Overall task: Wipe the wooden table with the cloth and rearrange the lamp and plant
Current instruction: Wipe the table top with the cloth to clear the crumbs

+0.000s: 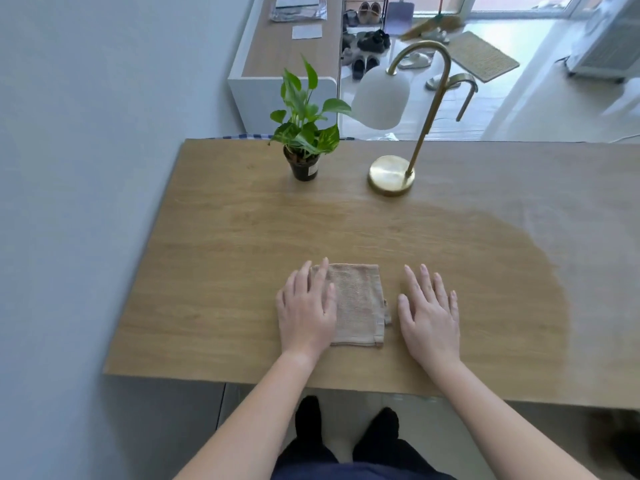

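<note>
A folded beige cloth [360,303] lies flat near the front edge of the wooden table [214,258]. My left hand [306,310] rests palm down on the cloth's left part, fingers spread. Just right of the cloth, my right hand [429,310] lies flat on the bare wood, fingers apart, holding nothing. At the table's far edge stands a small green plant [304,133] in a black pot. To its right is a brass lamp [391,174] with a round base, a curved stem and a white shade.
A grey wall runs along the table's left side. Beyond the far edge are a white cabinet [277,53], shoes on a rack [367,36], a doormat [481,55] and a stool [460,86]. The table's right part looks paler, with glare.
</note>
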`<state>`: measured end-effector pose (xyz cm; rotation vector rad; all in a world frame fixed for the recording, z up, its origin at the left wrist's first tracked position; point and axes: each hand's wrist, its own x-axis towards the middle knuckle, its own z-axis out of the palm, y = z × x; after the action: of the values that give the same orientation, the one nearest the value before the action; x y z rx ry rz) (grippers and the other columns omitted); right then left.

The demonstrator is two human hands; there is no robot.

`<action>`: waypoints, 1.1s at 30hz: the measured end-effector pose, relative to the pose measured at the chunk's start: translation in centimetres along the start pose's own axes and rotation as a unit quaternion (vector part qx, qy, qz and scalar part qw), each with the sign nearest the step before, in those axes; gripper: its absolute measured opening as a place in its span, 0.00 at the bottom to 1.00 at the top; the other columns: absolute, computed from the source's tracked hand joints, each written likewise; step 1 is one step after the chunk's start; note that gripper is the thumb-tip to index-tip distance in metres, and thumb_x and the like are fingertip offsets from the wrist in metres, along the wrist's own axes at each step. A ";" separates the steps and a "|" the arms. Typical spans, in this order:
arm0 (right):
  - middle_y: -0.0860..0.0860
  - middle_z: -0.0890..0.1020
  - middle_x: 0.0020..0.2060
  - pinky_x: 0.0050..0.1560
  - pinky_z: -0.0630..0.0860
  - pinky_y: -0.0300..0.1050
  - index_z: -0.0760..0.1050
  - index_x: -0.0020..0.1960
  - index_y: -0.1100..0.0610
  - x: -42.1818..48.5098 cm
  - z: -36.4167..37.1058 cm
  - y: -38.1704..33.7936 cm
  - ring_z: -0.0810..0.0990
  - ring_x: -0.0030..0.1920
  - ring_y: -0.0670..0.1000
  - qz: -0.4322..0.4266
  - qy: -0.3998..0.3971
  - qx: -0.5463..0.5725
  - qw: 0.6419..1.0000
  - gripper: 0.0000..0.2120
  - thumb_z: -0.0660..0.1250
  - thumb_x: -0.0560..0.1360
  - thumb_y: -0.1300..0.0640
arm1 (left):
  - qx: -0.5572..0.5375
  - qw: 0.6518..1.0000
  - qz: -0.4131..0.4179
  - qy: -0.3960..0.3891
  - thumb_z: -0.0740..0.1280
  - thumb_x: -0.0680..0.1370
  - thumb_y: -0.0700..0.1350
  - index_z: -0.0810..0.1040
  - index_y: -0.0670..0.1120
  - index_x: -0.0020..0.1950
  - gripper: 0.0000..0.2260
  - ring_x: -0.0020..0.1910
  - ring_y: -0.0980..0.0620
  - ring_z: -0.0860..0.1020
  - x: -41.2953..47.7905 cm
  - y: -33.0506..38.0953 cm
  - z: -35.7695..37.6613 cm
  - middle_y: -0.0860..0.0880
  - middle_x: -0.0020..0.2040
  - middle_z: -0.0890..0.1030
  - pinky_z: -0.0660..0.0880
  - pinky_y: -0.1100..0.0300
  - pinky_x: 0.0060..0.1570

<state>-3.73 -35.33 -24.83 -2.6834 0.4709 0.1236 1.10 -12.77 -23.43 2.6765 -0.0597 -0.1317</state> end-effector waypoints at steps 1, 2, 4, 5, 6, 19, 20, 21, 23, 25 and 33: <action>0.42 0.51 0.86 0.85 0.42 0.57 0.50 0.86 0.36 -0.1 0.2 -1.3 0.44 0.86 0.47 -0.020 0.008 0.006 1.000 0.28 0.52 0.87 0.42 | 0.008 0.999 -0.019 0.025 0.52 0.88 0.59 0.59 0.62 0.85 0.23 0.84 0.48 0.58 0.4 -2.2 -0.9 0.52 0.84 0.62 0.56 0.43 0.80; 0.42 0.50 0.86 0.85 0.41 0.56 0.49 0.86 0.36 -0.2 0.4 -2.8 0.43 0.86 0.47 -0.046 0.011 0.008 0.999 0.28 0.52 0.87 0.43 | 0.020 0.998 -0.041 0.043 0.53 0.88 0.58 0.60 0.61 0.85 0.23 0.84 0.46 0.58 0.8 -4.6 -1.7 0.51 0.85 0.62 0.57 0.42 0.80; 0.41 0.48 0.86 0.85 0.41 0.56 0.47 0.86 0.36 -0.3 1.3 -6.3 0.41 0.86 0.47 -0.090 -0.004 0.005 0.996 0.28 0.51 0.88 0.42 | 0.046 0.994 -0.080 0.053 0.53 0.88 0.57 0.60 0.60 0.85 0.24 0.84 0.43 0.57 1.3 -9.1 -3.1 0.48 0.85 0.61 0.59 0.39 0.81; 0.41 0.48 0.86 0.86 0.41 0.57 0.46 0.86 0.35 -0.3 2.2 -8.2 0.40 0.86 0.47 -0.102 -0.018 0.002 0.995 0.28 0.50 0.88 0.41 | 0.062 0.993 -0.088 0.048 0.53 0.88 0.57 0.59 0.59 0.86 0.24 0.85 0.42 0.57 1.4 -11.3 -3.7 0.47 0.86 0.60 0.59 0.38 0.81; 0.41 0.47 0.86 0.85 0.40 0.58 0.46 0.85 0.34 -0.3 3.3 -9.9 0.39 0.86 0.48 -0.106 -0.034 0.002 0.994 0.28 0.49 0.88 0.40 | 0.079 0.993 -0.085 0.039 0.53 0.88 0.57 0.58 0.59 0.86 0.25 0.85 0.41 0.56 1.4 -13.0 -4.1 0.47 0.86 0.60 0.58 0.38 0.81; 0.36 0.44 0.85 0.85 0.37 0.55 0.40 0.83 0.28 -2.5 2.4 -4.9 0.37 0.85 0.43 -0.086 -0.057 -0.094 0.990 0.26 0.41 0.86 0.35 | 0.120 0.991 -0.041 0.034 0.50 0.88 0.59 0.52 0.61 0.87 0.26 0.87 0.45 0.51 1.2 -16.6 -4.3 0.50 0.87 0.55 0.49 0.45 0.85; 0.36 0.45 0.85 0.85 0.38 0.55 0.41 0.83 0.27 -1.9 1.4 -3.5 0.38 0.85 0.43 -0.060 -0.053 -0.085 0.993 0.26 0.40 0.86 0.34 | 0.122 0.991 -0.041 0.034 0.50 0.88 0.59 0.51 0.61 0.87 0.27 0.87 0.45 0.51 1.2 -16.5 -4.3 0.50 0.88 0.54 0.49 0.45 0.85; 0.37 0.46 0.85 0.85 0.39 0.56 0.41 0.82 0.27 -1.0 0.5 -2.4 0.39 0.85 0.44 -0.030 -0.047 -0.079 0.995 0.26 0.39 0.85 0.34 | 0.123 0.991 -0.039 0.032 0.49 0.88 0.60 0.50 0.61 0.87 0.27 0.87 0.45 0.50 1.2 -16.3 -4.3 0.50 0.88 0.53 0.48 0.45 0.85; 0.39 0.47 0.86 0.84 0.41 0.60 0.42 0.82 0.27 1.6 0.1 -2.2 0.42 0.86 0.47 0.041 -0.027 -0.072 0.996 0.26 0.38 0.84 0.34 | 0.125 0.991 -0.038 0.031 0.48 0.88 0.60 0.48 0.61 0.87 0.27 0.87 0.45 0.49 1.3 -16.3 -4.3 0.50 0.88 0.52 0.48 0.45 0.85; 0.42 0.47 0.87 0.84 0.40 0.64 0.44 0.84 0.30 4.7 0.9 -4.2 0.44 0.86 0.51 0.133 0.002 -0.053 0.990 0.29 0.39 0.82 0.36 | 0.129 0.990 -0.038 0.033 0.48 0.88 0.60 0.47 0.61 0.87 0.27 0.87 0.45 0.50 1.4 -16.3 -4.2 0.50 0.88 0.52 0.49 0.44 0.85; 0.45 0.39 0.85 0.83 0.35 0.65 0.38 0.85 0.34 2.8 7.7 -18.4 0.36 0.86 0.54 0.011 -0.048 -0.056 0.997 0.28 0.38 0.86 0.36 | 0.133 0.989 -0.041 0.047 0.50 0.88 0.59 0.51 0.62 0.87 0.26 0.86 0.45 0.52 1.3 -16.5 -4.0 0.49 0.87 0.55 0.52 0.44 0.84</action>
<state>5.13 -17.25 -25.23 -2.7674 0.4765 0.2924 3.14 3.72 -27.34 2.9494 0.0664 -0.0233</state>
